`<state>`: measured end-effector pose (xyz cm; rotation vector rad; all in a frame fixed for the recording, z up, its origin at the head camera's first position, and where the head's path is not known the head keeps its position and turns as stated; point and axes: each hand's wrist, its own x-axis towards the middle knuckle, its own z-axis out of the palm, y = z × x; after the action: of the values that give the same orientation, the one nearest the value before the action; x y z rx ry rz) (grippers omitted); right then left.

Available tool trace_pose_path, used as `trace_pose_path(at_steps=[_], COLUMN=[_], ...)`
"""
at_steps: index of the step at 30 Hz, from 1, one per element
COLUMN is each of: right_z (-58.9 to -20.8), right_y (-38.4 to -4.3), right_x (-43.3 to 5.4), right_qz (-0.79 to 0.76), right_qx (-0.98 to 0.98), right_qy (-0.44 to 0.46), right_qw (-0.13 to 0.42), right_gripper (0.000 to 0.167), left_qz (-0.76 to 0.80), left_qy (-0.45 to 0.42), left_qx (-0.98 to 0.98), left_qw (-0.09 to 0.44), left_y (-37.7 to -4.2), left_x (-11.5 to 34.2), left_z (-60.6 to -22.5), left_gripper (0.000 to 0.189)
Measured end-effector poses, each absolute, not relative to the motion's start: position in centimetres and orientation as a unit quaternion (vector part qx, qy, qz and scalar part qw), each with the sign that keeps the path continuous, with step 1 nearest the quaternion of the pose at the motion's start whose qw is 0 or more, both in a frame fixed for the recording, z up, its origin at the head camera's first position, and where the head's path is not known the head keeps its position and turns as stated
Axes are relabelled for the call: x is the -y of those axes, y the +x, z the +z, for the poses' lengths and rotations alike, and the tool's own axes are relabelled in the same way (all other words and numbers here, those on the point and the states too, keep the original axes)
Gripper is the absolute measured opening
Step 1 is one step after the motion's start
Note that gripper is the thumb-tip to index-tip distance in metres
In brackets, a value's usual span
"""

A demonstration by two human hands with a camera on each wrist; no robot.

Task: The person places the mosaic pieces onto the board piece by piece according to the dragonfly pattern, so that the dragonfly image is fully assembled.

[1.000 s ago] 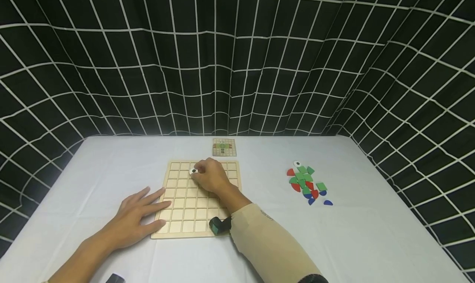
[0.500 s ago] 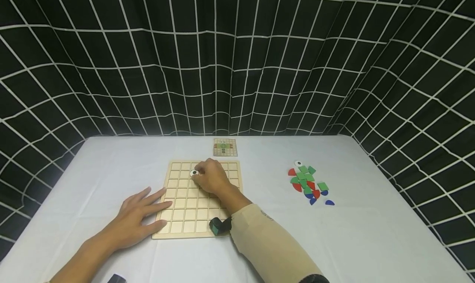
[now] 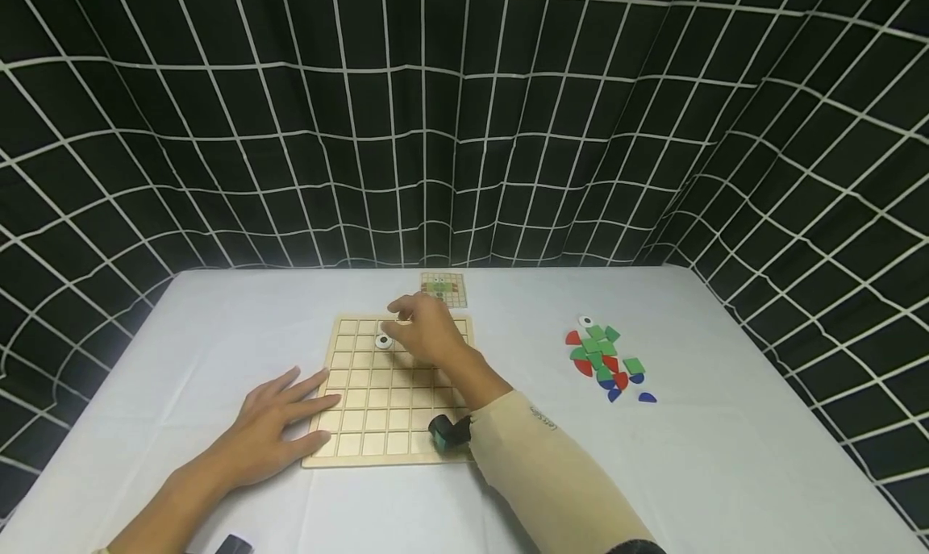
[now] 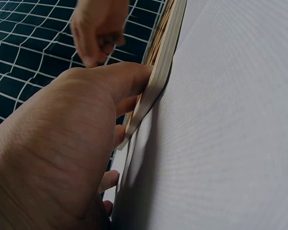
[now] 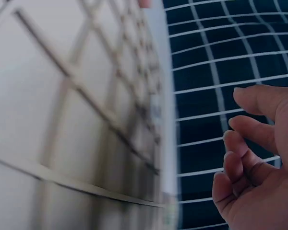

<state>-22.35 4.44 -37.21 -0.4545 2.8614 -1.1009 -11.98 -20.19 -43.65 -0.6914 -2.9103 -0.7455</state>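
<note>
A wooden grid board (image 3: 353, 441) lies on the white table. In one of its cells near the far side sits a round white eye piece (image 3: 383, 342) with a black dot. My right hand (image 3: 428, 332) hovers just right of that piece, thumb and index apart and nothing between them. In the right wrist view the right hand's fingers (image 5: 237, 165) are loosely bent and hold nothing. My left hand (image 3: 268, 433) lies at the board's left edge, its fingers spread and resting on the rim. The left wrist view shows the left thumb (image 4: 129, 79) against the board's edge.
A small pattern card (image 3: 453, 289) lies behind the board, partly covered by the right hand. On the right is a loose group of green pieces (image 3: 597, 346), with red, blue and another white eye piece (image 3: 585, 321). A dark grid curtain (image 3: 450, 135) surrounds the table.
My right hand has let go of the eye piece and lifted away from it, fingers parting. The eye piece stays on the board. The left hand keeps its place at the board's edge.
</note>
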Motion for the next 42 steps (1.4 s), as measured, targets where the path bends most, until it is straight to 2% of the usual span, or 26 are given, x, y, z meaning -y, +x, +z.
trace_pose_path(at_steps=[10, 16, 29, 42], right_z=[-32.5, -31.0, -30.3, -30.2], right_y=[-20.6, -18.9, -15.8, -15.2], right_x=[-6.8, -8.3, -13.3, -19.4], right_qz=[-0.362, -0.385, -0.369, -0.372], right_qx=[-0.908, -0.886, -0.868, -0.843], right_qy=[-0.202, -0.231, -0.257, -0.245], right_qw=[-0.066, -0.114, -0.213, -0.303], right_gripper=[0.031, 0.028, 0.028, 0.031], left_qz=[-0.242, -0.246, -0.250, -0.245], left_qy=[-0.227, -0.225, -0.221, -0.221], left_qx=[0.943, 0.942, 0.942, 0.943], left_qw=[0.035, 0.037, 0.042, 0.044], left_y=[-12.0, -11.9, -11.9, -11.9], left_x=[20.3, 20.4, 20.2, 20.2], left_z=[-43.8, -43.8, -44.1, -44.1], left_gripper=[0.043, 0.044, 0.043, 0.043])
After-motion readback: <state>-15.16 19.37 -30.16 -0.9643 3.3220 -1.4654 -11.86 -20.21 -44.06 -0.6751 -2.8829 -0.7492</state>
